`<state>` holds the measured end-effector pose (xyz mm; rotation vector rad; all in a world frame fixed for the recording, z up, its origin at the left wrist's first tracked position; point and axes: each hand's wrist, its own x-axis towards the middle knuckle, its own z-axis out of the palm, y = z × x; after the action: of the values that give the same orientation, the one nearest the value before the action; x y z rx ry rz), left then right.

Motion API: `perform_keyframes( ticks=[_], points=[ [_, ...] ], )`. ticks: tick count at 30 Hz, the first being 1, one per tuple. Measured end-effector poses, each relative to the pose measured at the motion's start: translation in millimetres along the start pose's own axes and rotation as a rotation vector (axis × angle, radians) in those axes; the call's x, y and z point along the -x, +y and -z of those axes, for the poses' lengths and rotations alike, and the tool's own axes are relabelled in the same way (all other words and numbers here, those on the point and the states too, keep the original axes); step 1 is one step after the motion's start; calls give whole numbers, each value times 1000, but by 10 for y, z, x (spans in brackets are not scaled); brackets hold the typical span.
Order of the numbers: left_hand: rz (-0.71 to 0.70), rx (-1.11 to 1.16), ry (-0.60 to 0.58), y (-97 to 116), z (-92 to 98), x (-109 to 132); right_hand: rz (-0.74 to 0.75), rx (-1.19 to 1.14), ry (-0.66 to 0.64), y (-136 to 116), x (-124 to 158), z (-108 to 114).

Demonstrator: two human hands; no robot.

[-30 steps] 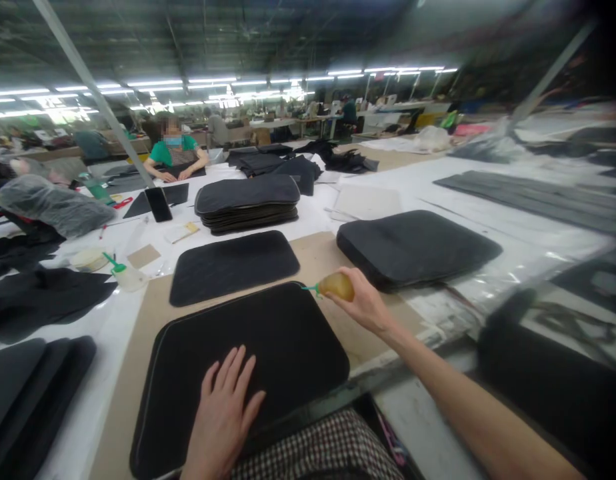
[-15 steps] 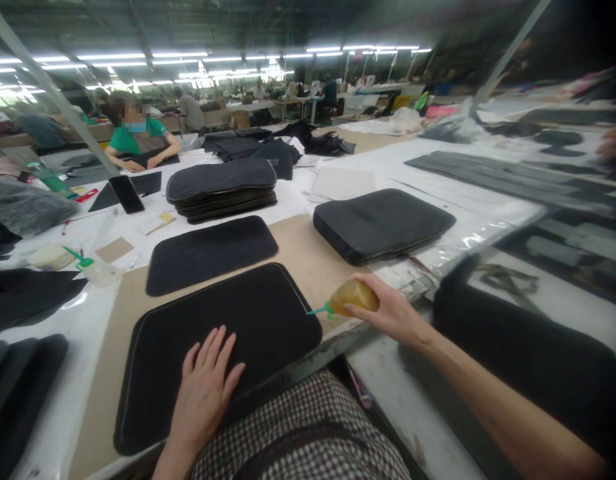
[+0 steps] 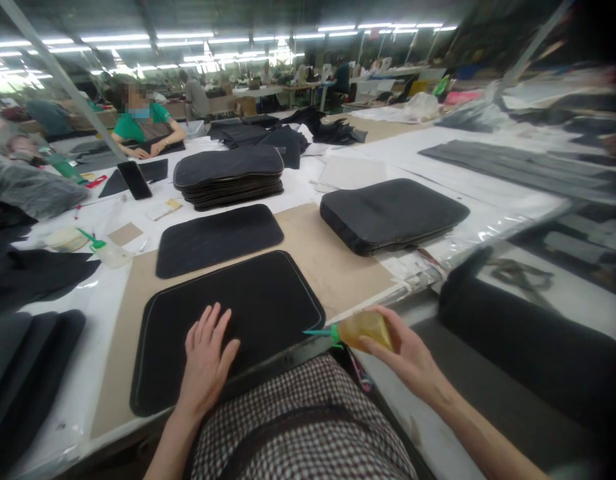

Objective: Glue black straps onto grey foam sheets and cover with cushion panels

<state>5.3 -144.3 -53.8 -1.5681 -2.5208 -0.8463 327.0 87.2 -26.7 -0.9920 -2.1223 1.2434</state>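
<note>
My right hand (image 3: 405, 353) is wrapped round a squeeze bottle (image 3: 361, 330) of yellowish liquid with a green nozzle. The bottle lies tilted almost level, its tip pointing left at the near right corner of a black rounded panel (image 3: 258, 300). Along that panel's edge runs a thin pale line. My left hand (image 3: 208, 357) rests flat on the panel's near part, fingers stretched out. Just beyond lies a smaller black panel (image 3: 221, 240), on the same brown board (image 3: 118, 347).
Beyond the panels stand a stack of black panels (image 3: 228, 177) and a thick black padded piece (image 3: 393, 213). At left are a second squeeze bottle (image 3: 108, 250), a phone (image 3: 135, 180) and dark pieces (image 3: 33, 373). A co-worker in green (image 3: 148, 130) sits across the table.
My right hand has brought the bottle nearer to me, its tip moving down along the panel's right edge to the near corner. My left hand stays flat on the panel. The view has shifted slightly.
</note>
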Motion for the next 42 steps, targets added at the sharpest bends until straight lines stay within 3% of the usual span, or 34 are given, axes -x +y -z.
perform_keyframes(
  ticks=[6,9,12,20,26,31,34,36,38,41,42],
  points=[
    [407,647,442,-63,260,7,29,2,-124,-235,3,-519],
    [469,788,658,-159,418,37,83,3,-194,-396,-30,-796],
    [503,821,799,-284,593,132,171,13,-255,-576,-92,-1079],
    [585,770,1012,-542,988,601,377,-9,-472,-1112,-260,-1780],
    [684,763,1094,-642,1069,884,485,-70,-551,-1416,-313,-2305],
    [711,779,1115,-601,1097,944,575,-122,-553,-1573,-353,-2675],
    [712,783,1106,-540,1114,915,587,-161,-479,-1593,-406,-2712],
    [720,790,1098,-488,1120,896,474,-218,-406,-1543,-478,-2612],
    [731,791,1097,-444,1121,895,271,-393,-389,-1432,-592,-2406],
    [773,732,1074,-451,1104,914,-5,-844,-415,-1167,-834,-1927],
    [783,712,1000,-472,1091,908,-56,-980,-395,-1063,-929,-1736]
  ],
)
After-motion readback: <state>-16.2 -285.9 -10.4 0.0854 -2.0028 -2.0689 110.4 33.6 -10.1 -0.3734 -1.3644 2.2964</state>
